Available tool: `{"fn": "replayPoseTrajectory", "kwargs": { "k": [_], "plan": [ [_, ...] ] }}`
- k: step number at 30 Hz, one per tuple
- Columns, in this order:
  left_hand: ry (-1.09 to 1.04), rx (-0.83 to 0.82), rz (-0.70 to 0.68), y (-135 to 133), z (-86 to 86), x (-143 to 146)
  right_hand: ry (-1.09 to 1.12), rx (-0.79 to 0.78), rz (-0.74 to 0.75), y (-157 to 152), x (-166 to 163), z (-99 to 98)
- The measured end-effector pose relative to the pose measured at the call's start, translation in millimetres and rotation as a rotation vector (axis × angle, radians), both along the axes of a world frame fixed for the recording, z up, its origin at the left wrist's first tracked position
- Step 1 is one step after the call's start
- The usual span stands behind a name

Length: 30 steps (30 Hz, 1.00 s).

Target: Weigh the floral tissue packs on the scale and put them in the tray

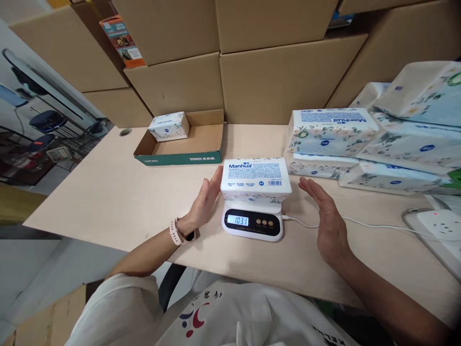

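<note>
A white and blue tissue pack (255,180) printed "Manhua" rests on a white digital scale (252,223), whose lit display reads about 103.1. At the pack's left side is my left hand (204,202), fingers stretched out flat and their tips beside its edge; whether they touch it I cannot tell. My right hand (329,226) hovers to the right, apart from the pack, palm turned inward with the fingers extended. Neither hand grips anything. A white cable (306,224) leaves the scale's right side and runs behind my right hand.
A shallow green-sided cardboard tray (180,158) holds one tissue pack (169,126) at its left end. Several more tissue packs (331,132) are stacked at the right. A white power strip (441,225) lies at the right edge. Large cardboard boxes (273,81) wall off the back of the table (108,192).
</note>
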<state>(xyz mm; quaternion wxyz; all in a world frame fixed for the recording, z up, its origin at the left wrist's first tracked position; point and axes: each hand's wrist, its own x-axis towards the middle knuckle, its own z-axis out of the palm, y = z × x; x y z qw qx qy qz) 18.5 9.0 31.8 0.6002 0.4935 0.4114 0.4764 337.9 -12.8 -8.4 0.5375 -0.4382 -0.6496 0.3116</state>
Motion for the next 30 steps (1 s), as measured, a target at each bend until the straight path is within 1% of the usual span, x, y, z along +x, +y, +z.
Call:
{"fn": "replayPoseTrajectory", "kwargs": {
  "k": [10,17,23,30],
  "plan": [
    [0.004,0.012,-0.019,-0.3,-1.2,-0.8,-0.084,-0.053,0.061,-1.1,2.2,-5.5],
    [0.021,0.028,-0.040,-1.5,2.6,-0.2,-0.107,-0.216,0.130,-1.7,3.2,-0.6],
    [0.047,0.017,-0.030,-1.1,2.3,-0.1,-0.099,-0.229,0.142,1.9,3.5,-1.1],
    [0.016,0.039,-0.030,0.5,-0.4,-1.5,-0.094,-0.215,0.149,1.5,4.2,-4.5]
  ]
}}
